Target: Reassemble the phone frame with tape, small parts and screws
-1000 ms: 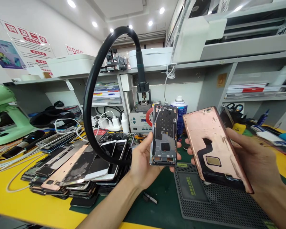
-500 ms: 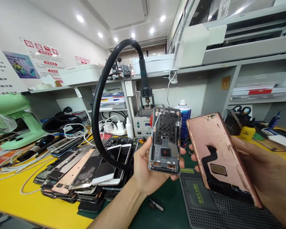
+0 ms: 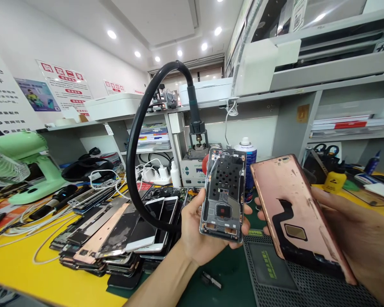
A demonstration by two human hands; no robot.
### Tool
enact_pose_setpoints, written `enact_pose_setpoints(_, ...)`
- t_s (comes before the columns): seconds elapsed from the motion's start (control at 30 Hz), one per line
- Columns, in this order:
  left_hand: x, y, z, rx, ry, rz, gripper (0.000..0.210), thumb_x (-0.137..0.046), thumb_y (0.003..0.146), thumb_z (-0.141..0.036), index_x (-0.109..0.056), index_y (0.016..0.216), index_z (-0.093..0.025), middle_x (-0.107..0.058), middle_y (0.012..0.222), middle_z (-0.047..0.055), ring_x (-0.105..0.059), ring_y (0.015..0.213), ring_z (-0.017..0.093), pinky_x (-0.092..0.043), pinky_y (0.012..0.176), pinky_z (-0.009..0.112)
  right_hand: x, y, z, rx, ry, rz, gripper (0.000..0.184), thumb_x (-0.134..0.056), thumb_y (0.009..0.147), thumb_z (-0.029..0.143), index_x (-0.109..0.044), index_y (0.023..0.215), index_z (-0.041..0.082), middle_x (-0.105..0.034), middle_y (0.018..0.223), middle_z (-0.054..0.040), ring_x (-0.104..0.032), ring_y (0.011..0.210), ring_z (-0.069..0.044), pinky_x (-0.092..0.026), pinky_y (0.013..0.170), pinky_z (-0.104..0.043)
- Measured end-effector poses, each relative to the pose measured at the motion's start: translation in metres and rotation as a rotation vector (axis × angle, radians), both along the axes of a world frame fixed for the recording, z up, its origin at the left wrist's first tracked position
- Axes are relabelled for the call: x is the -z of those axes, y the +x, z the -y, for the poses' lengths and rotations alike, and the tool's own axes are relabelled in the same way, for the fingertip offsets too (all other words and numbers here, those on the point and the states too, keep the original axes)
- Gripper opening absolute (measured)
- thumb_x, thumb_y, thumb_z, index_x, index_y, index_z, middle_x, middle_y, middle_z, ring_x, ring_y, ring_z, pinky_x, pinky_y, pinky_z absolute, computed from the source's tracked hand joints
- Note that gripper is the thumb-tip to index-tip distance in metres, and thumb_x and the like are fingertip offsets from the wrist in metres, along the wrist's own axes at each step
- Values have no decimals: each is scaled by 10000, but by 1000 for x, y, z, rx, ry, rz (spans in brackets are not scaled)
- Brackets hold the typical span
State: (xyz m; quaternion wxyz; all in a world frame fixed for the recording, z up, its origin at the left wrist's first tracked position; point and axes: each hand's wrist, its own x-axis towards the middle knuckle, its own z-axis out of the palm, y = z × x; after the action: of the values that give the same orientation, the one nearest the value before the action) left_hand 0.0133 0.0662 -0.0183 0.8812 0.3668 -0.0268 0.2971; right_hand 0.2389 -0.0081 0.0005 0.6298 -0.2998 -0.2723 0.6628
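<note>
My left hand [image 3: 196, 230] grips a phone frame [image 3: 224, 192] by its sides, raised above the bench and tilted upright. Its inner face shows a dark plate with round holes and a small black square low down. To its right, my right hand [image 3: 348, 226] is closed around the edges of a copper-coloured phone screen [image 3: 284, 192], its back facing me. A black flex strip and a small rectangular sensor window lie on that back. The two parts are held side by side, slightly apart.
Stacked phone parts [image 3: 109, 238] lie at left, with two white phones [image 3: 161, 226] on top. A black hose [image 3: 132, 140] arches behind my left hand. A perforated dark mat [image 3: 275, 273], a small metal piece [image 3: 211, 280], a spray can [image 3: 248, 147] and a green fan [image 3: 25, 166] surround the work.
The camera view has shifted slightly, so the surroundings sit a little lower and further right. Both hands keep hold of the same parts, in nearly the same pose.
</note>
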Motion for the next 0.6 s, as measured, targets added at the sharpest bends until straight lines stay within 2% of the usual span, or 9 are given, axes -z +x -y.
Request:
enact_pose_setpoints(0.17,1,0,1,-33,2,-23,870,-245,908,-698,-655,1120,40,-610,1000,215,-582,800,245,-379,531,282,-1,0,0,-65,26,29,355,-655,782,432,-810,1019,217,-788,1025,-138,-759,865,-373,-627,780,-495)
enact_pose_setpoints(0.3,0,1,2,-74,21,-22,776,-238,933,-658,-647,1130,-30,-615,1159,251,-619,827,265,-386,529,283,-2,0,1,-93,-2,53,455,-618,794,486,-783,1097,188,-776,1055,-168,-741,907,-404,-569,868,-578)
enact_pose_setpoints(0.4,0,3,4,-113,36,-27,684,-255,952,-622,-627,1161,-87,-640,1158,244,-651,828,283,-393,528,285,-3,-1,1,-112,-6,44,494,-576,818,513,-776,1114,171,-773,1060,-171,-735,920,-404,-547,899,-582)
enact_pose_setpoints(0.6,-1,3,5,-218,110,-111,624,-331,950,-604,-653,1151,-109,-663,1116,208,-656,819,280,-412,536,291,-3,-4,1,-107,8,42,517,-560,823,556,-792,1060,159,-775,1018,-199,-746,868,-379,-592,795,-504)
